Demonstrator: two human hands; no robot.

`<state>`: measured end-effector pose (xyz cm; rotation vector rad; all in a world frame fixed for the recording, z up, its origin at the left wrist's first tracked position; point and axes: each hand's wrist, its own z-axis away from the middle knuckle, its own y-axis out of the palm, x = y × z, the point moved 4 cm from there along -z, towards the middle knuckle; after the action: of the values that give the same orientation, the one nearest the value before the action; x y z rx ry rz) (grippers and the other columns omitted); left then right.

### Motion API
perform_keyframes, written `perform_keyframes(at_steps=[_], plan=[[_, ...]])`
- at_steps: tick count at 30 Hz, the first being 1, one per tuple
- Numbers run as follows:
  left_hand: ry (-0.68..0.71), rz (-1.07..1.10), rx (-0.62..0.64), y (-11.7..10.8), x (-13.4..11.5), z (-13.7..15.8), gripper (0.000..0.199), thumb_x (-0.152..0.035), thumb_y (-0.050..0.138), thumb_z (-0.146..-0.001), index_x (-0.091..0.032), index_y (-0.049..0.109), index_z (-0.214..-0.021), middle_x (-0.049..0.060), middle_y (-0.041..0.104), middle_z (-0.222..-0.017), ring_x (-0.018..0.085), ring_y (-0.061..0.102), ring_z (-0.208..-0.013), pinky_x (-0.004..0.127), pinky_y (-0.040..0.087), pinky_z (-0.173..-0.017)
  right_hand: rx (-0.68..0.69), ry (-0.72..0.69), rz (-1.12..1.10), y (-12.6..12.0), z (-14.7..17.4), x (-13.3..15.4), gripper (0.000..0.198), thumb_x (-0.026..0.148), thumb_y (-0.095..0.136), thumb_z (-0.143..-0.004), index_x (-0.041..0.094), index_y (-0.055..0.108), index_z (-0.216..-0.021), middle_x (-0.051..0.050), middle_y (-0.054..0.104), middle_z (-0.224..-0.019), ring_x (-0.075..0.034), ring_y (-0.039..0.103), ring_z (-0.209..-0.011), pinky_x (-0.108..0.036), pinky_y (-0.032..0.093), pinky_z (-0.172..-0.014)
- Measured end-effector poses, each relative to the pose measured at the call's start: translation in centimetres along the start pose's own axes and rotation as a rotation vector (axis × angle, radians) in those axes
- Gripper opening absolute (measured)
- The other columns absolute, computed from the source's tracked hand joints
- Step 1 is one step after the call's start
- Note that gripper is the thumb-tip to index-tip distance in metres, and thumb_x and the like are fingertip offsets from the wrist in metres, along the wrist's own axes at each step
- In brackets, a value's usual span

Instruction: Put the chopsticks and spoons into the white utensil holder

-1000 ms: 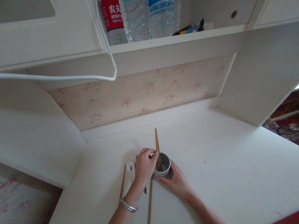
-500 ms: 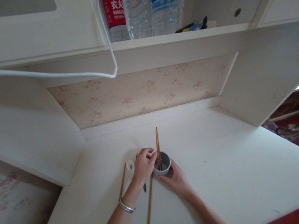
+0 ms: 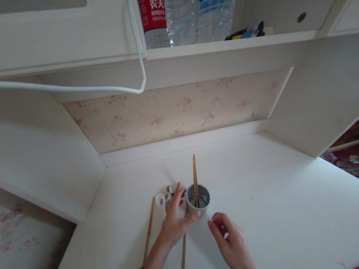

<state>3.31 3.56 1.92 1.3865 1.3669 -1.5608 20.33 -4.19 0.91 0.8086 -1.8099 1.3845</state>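
A small grey-white cup (image 3: 192, 209) stands upright on the white tabletop, with two wooden chopsticks (image 3: 194, 174) leaning together inside it. My left hand (image 3: 174, 223) grips the cup from its left side, thumb at the front and fingers at the far left. Apart from the cup, to its lower right, my right hand (image 3: 231, 242) has its fingers curled in, with nothing visible in them. A single chopstick (image 3: 184, 257) passes beneath my left hand. Left of that hand lie another chopstick (image 3: 149, 229), a white spoon (image 3: 160, 201) and partly hidden metal spoons (image 3: 169, 190).
Above the white tabletop (image 3: 276, 218) runs a shelf holding several plastic bottles (image 3: 183, 15) and small dark items (image 3: 247, 33). A white cable (image 3: 94, 89) hangs at the upper left. Side panels (image 3: 327, 97) bound the desk.
My right hand has let go of the cup and drawn back to the lower right. My left hand has moved from the chopsticks to the cup's left side. The view has shifted slightly.
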Motion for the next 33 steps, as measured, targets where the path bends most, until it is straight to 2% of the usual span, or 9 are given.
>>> perform_keyframes(at_steps=[3,6,10,15,21,26,28,30,33], plan=[[0.061,-0.084,0.021,0.5,-0.6,-0.5,0.102,-0.045,0.08,-0.066,-0.019,0.026,-0.148,0.014,0.032,-0.153,0.029,0.032,-0.14,0.043,0.03,-0.115,0.227,0.014,0.15,2.1,0.2,1.8,0.029,0.034,0.043,-0.097,0.021,0.064,-0.081,-0.003,0.07,-0.074,-0.018,0.065,-0.064,-0.026,0.046,-0.059],[0.059,-0.17,-0.026,0.9,-1.1,-1.1,0.101,-0.041,0.081,-0.065,-0.018,0.027,-0.148,0.013,0.034,-0.153,0.027,0.032,-0.14,0.042,0.028,-0.116,0.341,0.022,0.379,4.5,-0.8,3.0,0.028,0.023,0.046,-0.092,0.019,0.071,-0.08,-0.01,0.075,-0.083,-0.025,0.071,-0.073,-0.028,0.047,-0.062],[0.012,-0.222,-0.079,0.9,-1.2,-1.6,0.088,-0.036,0.08,-0.065,-0.019,0.039,-0.142,0.011,0.047,-0.145,0.025,0.043,-0.133,0.04,0.034,-0.113,0.395,0.004,0.623,6.8,-2.4,3.8,0.025,0.015,0.05,-0.084,0.015,0.074,-0.09,-0.016,0.076,-0.085,-0.032,0.073,-0.074,-0.031,0.049,-0.06],[0.007,-0.242,-0.088,0.3,-1.3,-1.7,0.083,-0.033,0.08,-0.064,-0.022,0.044,-0.138,0.008,0.05,-0.142,0.025,0.048,-0.13,0.038,0.038,-0.11,0.423,-0.045,0.724,6.6,-2.4,4.5,0.028,0.014,0.048,-0.085,0.014,0.076,-0.089,-0.017,0.076,-0.085,-0.031,0.073,-0.075,-0.03,0.052,-0.061],[-0.02,-0.232,-0.082,-0.2,-0.8,-2.2,0.085,-0.039,0.081,-0.063,-0.024,0.044,-0.138,0.008,0.05,-0.143,0.025,0.049,-0.13,0.038,0.039,-0.108,0.554,-0.042,0.733,1.5,0.9,3.7,0.029,0.012,0.048,-0.083,0.014,0.076,-0.076,-0.018,0.075,-0.077,-0.029,0.073,-0.073,-0.028,0.05,-0.06],[-0.037,-0.153,-0.062,-0.3,-0.2,-2.4,0.089,-0.04,0.082,-0.062,-0.024,0.042,-0.139,0.008,0.049,-0.144,0.025,0.05,-0.128,0.038,0.039,-0.109,0.745,0.221,0.275,-6.1,2.2,1.9,0.03,0.02,0.047,-0.086,0.016,0.069,-0.067,-0.008,0.071,-0.061,-0.018,0.068,-0.054,-0.02,0.043,-0.047],[-0.055,-0.09,-0.057,0.0,0.0,-2.1,0.093,-0.039,0.083,-0.062,-0.021,0.038,-0.142,0.01,0.05,-0.143,0.025,0.054,-0.124,0.038,0.042,-0.107,0.673,0.289,0.048,-9.1,1.3,1.9,0.023,0.026,0.051,-0.086,0.016,0.067,-0.074,-0.005,0.07,-0.064,-0.017,0.067,-0.057,-0.021,0.048,-0.051],[-0.049,-0.037,-0.076,0.4,0.0,-1.7,0.094,-0.037,0.082,-0.062,-0.019,0.037,-0.142,0.012,0.05,-0.142,0.026,0.054,-0.124,0.039,0.042,-0.107,0.515,0.305,-0.113,-11.5,-0.2,2.5,0.02,0.036,0.058,-0.085,0.017,0.066,-0.084,-0.004,0.07,-0.072,-0.018,0.068,-0.067,-0.023,0.054,-0.058],[-0.012,0.025,-0.117,1.3,-0.4,-0.8,0.085,-0.033,0.081,-0.065,-0.019,0.041,-0.139,0.012,0.049,-0.143,0.026,0.051,-0.127,0.04,0.039,-0.109,0.257,0.255,-0.303,-13.1,-3.1,4.6,0.03,0.047,0.065,-0.082,0.019,0.064,-0.093,-0.006,0.071,-0.084,-0.021,0.069,-0.081,-0.029,0.058,-0.069]])
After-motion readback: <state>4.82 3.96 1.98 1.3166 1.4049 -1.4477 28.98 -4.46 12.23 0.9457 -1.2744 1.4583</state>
